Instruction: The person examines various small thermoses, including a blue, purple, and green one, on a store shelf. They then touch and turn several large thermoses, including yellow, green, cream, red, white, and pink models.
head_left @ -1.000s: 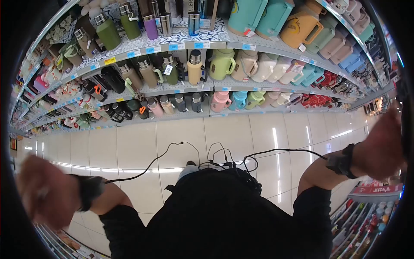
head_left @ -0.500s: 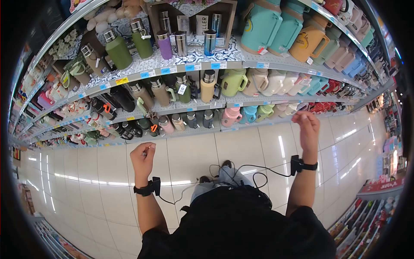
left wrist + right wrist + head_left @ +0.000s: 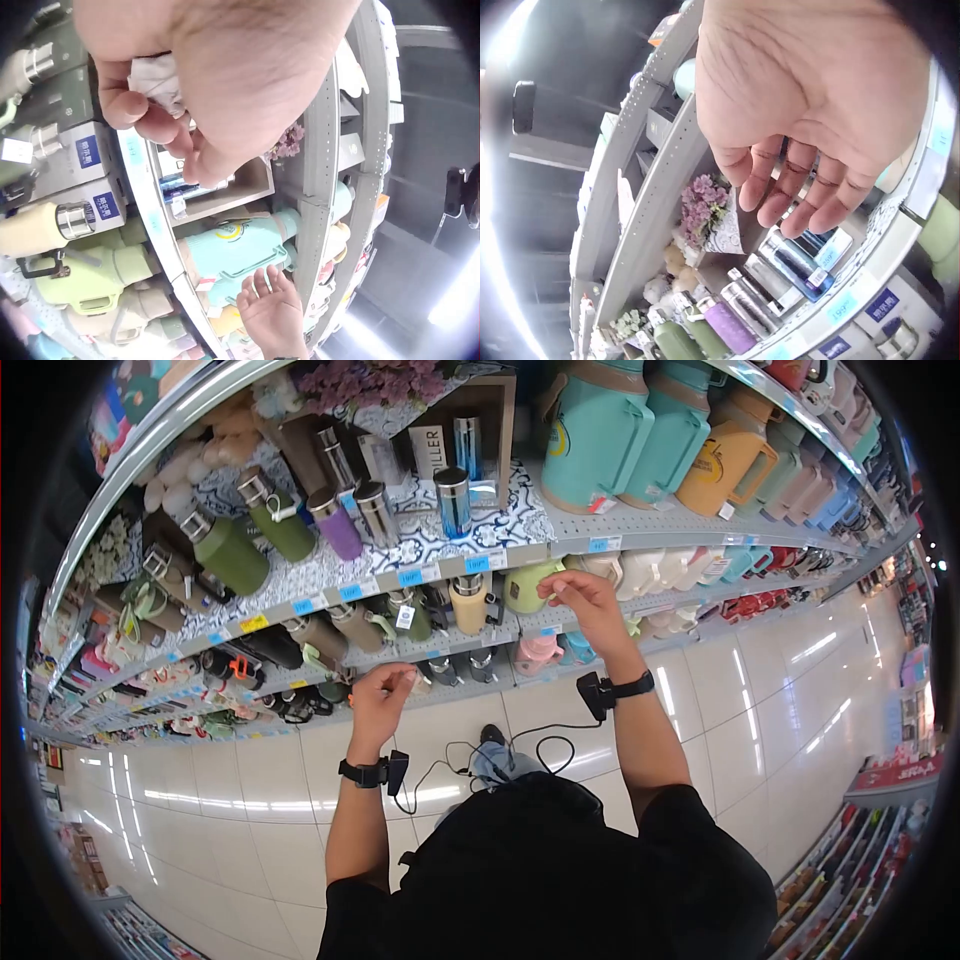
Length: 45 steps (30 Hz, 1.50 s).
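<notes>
left hand (image 3: 378,705) clutching crumpled white wad (image 3: 156,81), right hand (image 3: 592,610) relaxed, fingers loosely bent, both before store shelf (image 3: 528,550), blue bottle (image 3: 454,505) and purple bottle (image 3: 338,528) upright on it

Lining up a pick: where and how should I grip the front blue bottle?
Probably grip the front blue bottle around its middle, coming from the front: it stands upright on the patterned shelf, cylindrical, no visible handle, nothing standing before it.
</notes>
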### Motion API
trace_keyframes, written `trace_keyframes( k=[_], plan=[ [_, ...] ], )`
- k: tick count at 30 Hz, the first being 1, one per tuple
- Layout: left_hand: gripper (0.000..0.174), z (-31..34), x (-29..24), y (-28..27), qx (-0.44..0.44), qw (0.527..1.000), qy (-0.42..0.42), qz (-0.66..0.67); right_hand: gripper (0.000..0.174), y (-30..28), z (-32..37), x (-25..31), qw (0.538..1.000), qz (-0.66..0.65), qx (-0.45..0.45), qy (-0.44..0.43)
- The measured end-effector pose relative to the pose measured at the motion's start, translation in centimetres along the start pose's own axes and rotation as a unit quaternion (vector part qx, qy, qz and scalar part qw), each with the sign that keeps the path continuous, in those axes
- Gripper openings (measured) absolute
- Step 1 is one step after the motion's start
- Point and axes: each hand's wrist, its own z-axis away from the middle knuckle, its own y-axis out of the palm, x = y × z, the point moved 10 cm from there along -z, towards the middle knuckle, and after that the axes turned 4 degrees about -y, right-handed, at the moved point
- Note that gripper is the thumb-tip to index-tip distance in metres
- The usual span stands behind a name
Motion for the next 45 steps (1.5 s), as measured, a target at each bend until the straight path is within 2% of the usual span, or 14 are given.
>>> trace_keyframes(
  k=[4,6,12,13,15,18,22,24,26,29,33,35,38,45],
  plan=[
    [0.018,-5.7,-2.7,3.4,0.053,0.998,0.026,-0.015,0.018,0.3,-4.8,-3.8,1.0,0.003,0.02,0.019],
    [0.019,-8.7,-3.7,4.5,0.033,0.998,0.055,-0.004,0.017,0.5,-6.8,-5.4,0.999,-0.016,0.017,0.026],
    [0.034,-16.2,-5.0,7.1,-0.002,0.998,0.04,0.044,0.019,1.8,-11.8,-7.5,0.999,-0.048,0.01,-0.007],
    [0.038,-17.3,-5.3,7.3,-0.017,0.998,0.049,0.048,0.022,1.9,-12.6,-8.7,0.999,-0.008,0.024,0.029],
    [0.051,-19.3,-5.5,7.6,-0.024,0.997,0.055,0.045,0.024,2.6,-14.0,-8.5,1.0,-0.015,0.021,0.014],
    [0.057,-21.2,-6.4,8.5,-0.025,0.997,0.065,0.039,0.034,3.7,-15.6,-8.9,0.999,-0.019,0.043,-0.023],
    [0.065,-22.5,-5.3,9.7,-0.014,0.997,0.075,0.003,0.043,5.0,-16.5,-11.7,0.997,0.01,0.073,0.013],
    [0.063,-23.0,-5.2,10.1,-0.013,0.997,0.08,-0.013,0.045,5.5,-16.7,-11.3,0.996,0.02,0.075,-0.039],
    [0.06,-23.4,-4.2,11.2,0.033,0.996,0.037,-0.07,0.045,5.6,-16.5,-11.5,0.995,0.05,0.08,-0.038],
    [0.059,-23.8,-4.3,11.1,0.025,0.994,0.063,-0.091,0.045,5.6,-16.4,-11.4,0.993,0.081,0.082,-0.032],
    [0.058,-23.9,-3.9,11.4,0.045,0.995,0.088,-0.017,0.045,4.7,-16.5,-11.7,0.996,0.06,0.063,-0.022],
    [0.054,-23.8,-2.9,12.3,0.135,0.986,0.018,0.1,0.045,4.4,-16.7,-12.5,0.997,0.02,0.074,0.006],
    [0.053,-23.7,-2.2,12.3,0.182,0.974,-0.053,0.122,0.045,4.7,-16.6,-13.2,0.995,-0.045,0.082,0.04],
    [0.05,-23.5,-1.0,12.1,0.179,0.965,-0.098,0.163,0.046,4.7,-16.4,-13.5,0.994,-0.053,0.084,0.053]
  ],
)
